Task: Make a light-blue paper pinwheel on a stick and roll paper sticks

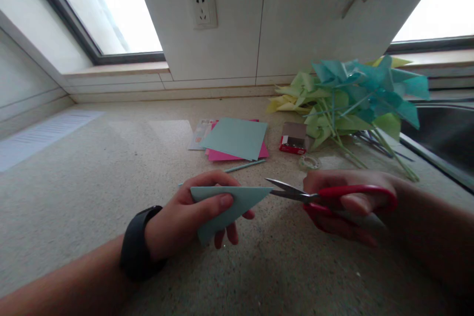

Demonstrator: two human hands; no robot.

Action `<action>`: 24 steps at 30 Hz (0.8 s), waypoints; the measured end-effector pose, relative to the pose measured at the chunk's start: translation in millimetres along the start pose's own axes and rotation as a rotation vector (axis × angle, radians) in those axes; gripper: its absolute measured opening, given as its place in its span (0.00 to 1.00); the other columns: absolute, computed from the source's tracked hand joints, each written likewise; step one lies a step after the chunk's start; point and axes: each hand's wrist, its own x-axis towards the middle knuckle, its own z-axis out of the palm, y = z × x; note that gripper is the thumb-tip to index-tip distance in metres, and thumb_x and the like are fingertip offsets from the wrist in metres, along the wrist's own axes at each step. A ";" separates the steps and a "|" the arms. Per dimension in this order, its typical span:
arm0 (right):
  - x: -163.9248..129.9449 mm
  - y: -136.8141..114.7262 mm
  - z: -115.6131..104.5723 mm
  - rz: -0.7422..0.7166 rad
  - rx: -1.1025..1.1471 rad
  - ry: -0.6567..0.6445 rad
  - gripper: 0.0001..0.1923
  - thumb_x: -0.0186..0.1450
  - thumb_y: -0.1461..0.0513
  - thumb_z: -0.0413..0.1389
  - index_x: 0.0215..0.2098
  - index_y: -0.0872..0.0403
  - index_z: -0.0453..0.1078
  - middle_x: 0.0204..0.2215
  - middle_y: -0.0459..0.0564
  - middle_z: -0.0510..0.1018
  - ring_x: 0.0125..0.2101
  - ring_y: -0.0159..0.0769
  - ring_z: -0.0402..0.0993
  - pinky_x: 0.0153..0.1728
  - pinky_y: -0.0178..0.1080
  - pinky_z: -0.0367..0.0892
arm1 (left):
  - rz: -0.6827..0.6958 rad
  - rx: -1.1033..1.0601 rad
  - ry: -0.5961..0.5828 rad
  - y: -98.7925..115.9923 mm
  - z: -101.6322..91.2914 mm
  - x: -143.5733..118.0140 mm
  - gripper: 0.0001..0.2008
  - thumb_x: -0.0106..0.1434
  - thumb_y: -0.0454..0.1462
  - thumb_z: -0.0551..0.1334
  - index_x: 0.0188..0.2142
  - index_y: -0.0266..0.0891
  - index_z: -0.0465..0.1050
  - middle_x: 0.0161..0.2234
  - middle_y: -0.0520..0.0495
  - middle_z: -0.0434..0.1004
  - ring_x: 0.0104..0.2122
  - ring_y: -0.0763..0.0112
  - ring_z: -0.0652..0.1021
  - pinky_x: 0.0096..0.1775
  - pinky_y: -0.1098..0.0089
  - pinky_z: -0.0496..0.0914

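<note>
Surface: speckled beige stone table (92, 192), running back to a white tiled wall with a white wall socket (203, 7). Bright windows at upper left and upper right; a dark sink edge (440, 143) at far right.

On the table, far side: a stack of square paper sheets, pale blue on top of pink (235, 139), with a thin pale blue stick (244, 165) lying just in front of it. To the right, a small red and white cardboard box (294, 138), open, and a clear tape roll (309, 162) near it. Behind those, a heap of teal and yellow-green paper pinwheels on sticks (351, 98).

Left hand (188, 217): black wristband on the wrist. Grip closed on a pale blue folded paper triangle (229, 202), thumb on the near face, fingers behind. The triangle is held above the table, its point aimed right.

Right hand (351, 205): grip closed through the handles of the red-handled metal scissors (326, 197). Blades slightly apart, tips at the triangle's point; contact with the paper cannot be told.
</note>
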 end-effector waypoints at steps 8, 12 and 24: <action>7.9 12.3 -8.1 -0.092 0.048 -0.187 0.31 0.60 0.38 0.60 0.25 0.58 0.67 0.14 0.42 0.68 0.12 0.26 0.65 0.12 0.27 0.64 | 0.012 0.257 -0.022 8.2 -0.7 0.3 0.11 0.68 0.41 0.64 0.43 0.37 0.82 0.37 0.44 0.85 0.30 0.75 0.82 0.28 0.83 0.73; 7.1 9.8 -7.2 -0.048 0.095 -0.199 0.29 0.59 0.40 0.63 0.26 0.58 0.68 0.15 0.42 0.70 0.12 0.26 0.66 0.13 0.27 0.64 | 0.017 0.335 -0.027 7.9 -0.7 -1.0 0.11 0.68 0.42 0.64 0.44 0.39 0.83 0.36 0.44 0.85 0.29 0.75 0.82 0.28 0.82 0.73; 11.1 5.1 -2.7 -0.024 0.080 -0.214 0.30 0.57 0.39 0.64 0.25 0.57 0.67 0.16 0.43 0.71 0.15 0.26 0.67 0.15 0.28 0.62 | 0.134 0.485 -0.089 4.6 -0.9 -6.3 0.11 0.71 0.39 0.61 0.48 0.48 0.81 0.40 0.47 0.85 0.30 0.73 0.81 0.31 0.76 0.77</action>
